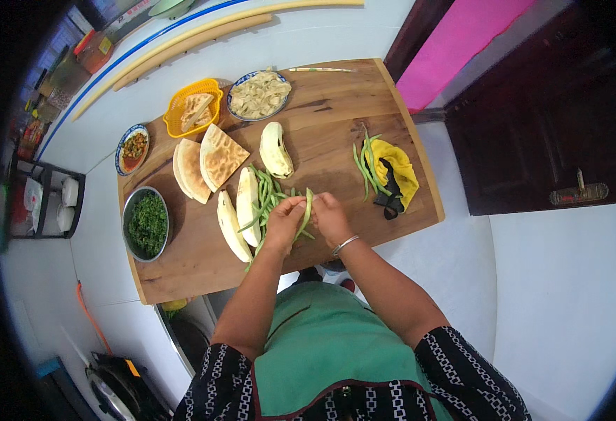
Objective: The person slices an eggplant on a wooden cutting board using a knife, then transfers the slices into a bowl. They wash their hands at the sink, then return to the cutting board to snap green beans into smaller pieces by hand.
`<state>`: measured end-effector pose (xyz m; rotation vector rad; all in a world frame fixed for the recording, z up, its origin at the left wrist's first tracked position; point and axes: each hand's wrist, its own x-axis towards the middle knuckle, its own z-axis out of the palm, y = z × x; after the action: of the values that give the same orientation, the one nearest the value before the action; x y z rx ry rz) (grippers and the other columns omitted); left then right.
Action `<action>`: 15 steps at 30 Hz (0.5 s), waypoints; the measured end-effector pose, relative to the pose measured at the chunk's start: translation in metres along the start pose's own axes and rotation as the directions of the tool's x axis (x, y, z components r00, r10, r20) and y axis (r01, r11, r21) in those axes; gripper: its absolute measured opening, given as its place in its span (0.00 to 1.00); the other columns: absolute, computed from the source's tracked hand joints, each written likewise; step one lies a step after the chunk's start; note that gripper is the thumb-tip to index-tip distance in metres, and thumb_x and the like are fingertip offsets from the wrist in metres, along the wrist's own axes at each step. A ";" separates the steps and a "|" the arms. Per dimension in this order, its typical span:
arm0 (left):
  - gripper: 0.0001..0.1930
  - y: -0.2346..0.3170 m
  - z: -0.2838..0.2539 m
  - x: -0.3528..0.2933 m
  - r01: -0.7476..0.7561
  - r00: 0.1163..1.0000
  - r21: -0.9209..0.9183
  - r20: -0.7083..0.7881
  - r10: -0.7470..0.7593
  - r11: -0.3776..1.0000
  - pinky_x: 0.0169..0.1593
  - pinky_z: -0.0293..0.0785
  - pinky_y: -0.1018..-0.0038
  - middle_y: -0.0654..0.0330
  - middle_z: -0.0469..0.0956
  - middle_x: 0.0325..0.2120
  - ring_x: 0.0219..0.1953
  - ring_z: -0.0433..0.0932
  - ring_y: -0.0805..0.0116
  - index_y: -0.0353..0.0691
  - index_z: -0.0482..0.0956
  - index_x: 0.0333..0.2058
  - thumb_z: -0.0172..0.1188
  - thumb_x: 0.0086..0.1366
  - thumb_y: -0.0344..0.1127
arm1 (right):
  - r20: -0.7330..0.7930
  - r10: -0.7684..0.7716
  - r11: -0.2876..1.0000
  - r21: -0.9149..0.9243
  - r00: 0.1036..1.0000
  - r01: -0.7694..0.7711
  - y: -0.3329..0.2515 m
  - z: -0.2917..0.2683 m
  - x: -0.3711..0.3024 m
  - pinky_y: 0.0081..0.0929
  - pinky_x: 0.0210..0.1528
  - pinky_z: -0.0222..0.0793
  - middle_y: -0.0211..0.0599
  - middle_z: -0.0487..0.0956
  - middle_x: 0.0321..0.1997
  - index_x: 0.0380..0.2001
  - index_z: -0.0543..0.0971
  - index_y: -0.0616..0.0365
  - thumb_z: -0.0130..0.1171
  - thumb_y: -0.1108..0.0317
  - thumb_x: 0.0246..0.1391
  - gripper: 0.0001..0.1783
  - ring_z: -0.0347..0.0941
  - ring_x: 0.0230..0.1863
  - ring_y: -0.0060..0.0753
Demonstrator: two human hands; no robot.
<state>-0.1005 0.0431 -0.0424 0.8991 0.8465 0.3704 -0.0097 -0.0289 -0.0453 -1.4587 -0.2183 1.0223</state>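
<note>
Over the near edge of a wooden table, both my hands meet on one green bean [308,205]. My left hand [285,219] is closed with its fingertips on the bean. My right hand [332,219], with a bracelet at the wrist, pinches at the bean from the other side. A loose pile of green beans [268,191] lies just beyond and beside my left hand, partly hidden by it. Left of the pile are two long peeled pale vegetables, one nearer [232,228] and one beside the beans [247,205]. A third peeled vegetable [275,149] lies farther back.
On the wooden table [336,154] are flatbread wedges [222,156], a yellow basket [174,112], a plate of pale slices [259,95], a small sauce bowl [133,149] and a metal bowl of chopped greens [147,224]. More beans [369,165] lie against a yellow-black cloth item [399,172] at right.
</note>
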 end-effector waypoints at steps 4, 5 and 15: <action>0.06 0.000 -0.009 0.003 -0.012 1.000 0.131 0.026 0.009 0.991 0.30 0.67 0.84 0.67 0.75 0.24 0.26 0.71 0.80 0.36 0.75 0.35 0.51 0.60 0.28 | 0.020 0.043 0.997 -0.058 0.999 -0.041 0.006 0.003 0.004 0.17 0.16 0.56 0.25 0.67 0.18 0.25 0.69 0.57 0.45 0.62 0.57 0.12 0.60 0.16 0.16; 0.05 -0.002 -0.011 0.004 -0.051 0.999 0.155 0.011 0.050 0.987 0.29 0.67 0.84 0.67 0.75 0.24 0.25 0.71 0.80 0.36 0.75 0.34 0.52 0.59 0.27 | 0.023 0.041 0.996 -0.079 0.999 -0.039 0.006 0.005 0.004 0.17 0.16 0.57 0.25 0.67 0.18 0.25 0.69 0.57 0.45 0.61 0.57 0.12 0.60 0.16 0.17; 0.09 0.008 -0.020 0.007 -0.177 0.945 0.293 -0.217 0.245 0.940 0.31 0.66 0.85 0.65 0.73 0.27 0.26 0.69 0.80 0.37 0.73 0.38 0.52 0.57 0.23 | 0.088 0.153 0.958 0.232 0.984 -0.169 0.002 -0.002 -0.002 0.16 0.17 0.55 0.23 0.64 0.18 0.24 0.66 0.53 0.44 0.60 0.58 0.12 0.57 0.15 0.16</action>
<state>-0.1112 0.0627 -0.0463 1.2216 1.0527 0.5759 -0.0106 -0.0317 -0.0470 -1.2383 -0.0236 1.1895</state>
